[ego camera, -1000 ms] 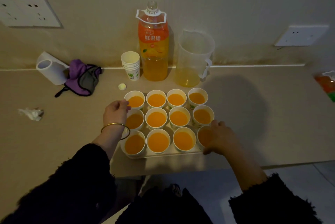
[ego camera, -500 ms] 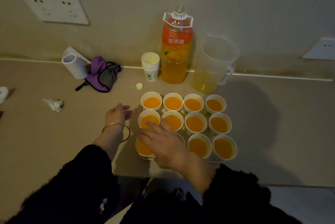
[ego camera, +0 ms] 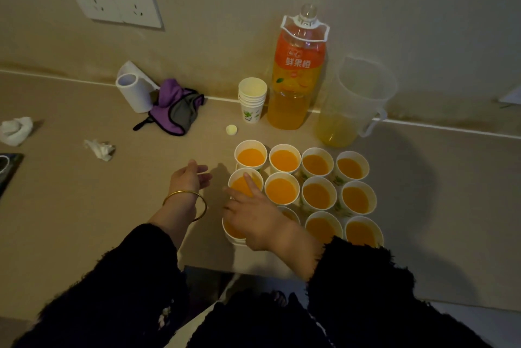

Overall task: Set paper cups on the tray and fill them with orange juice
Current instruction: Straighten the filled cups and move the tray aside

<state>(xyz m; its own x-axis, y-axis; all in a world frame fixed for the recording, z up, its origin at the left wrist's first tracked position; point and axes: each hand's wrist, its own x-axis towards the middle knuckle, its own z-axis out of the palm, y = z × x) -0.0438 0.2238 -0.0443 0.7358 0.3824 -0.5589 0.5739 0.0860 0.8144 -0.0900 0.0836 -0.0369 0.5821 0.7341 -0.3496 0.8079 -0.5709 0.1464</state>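
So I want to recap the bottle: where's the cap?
Head view: the pale cap lies on the table left of the juice bottle, by the foot of the stack of empty cups.

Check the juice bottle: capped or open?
Open: the juice bottle has a bare neck, and a small pale cap lies near the spare cups.

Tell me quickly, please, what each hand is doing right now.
Left hand: open, holding nothing.
Right hand: open, fingers spread above juice-filled white paper cups.

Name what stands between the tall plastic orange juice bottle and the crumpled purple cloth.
A stack of empty white paper cups, seen in the head view.
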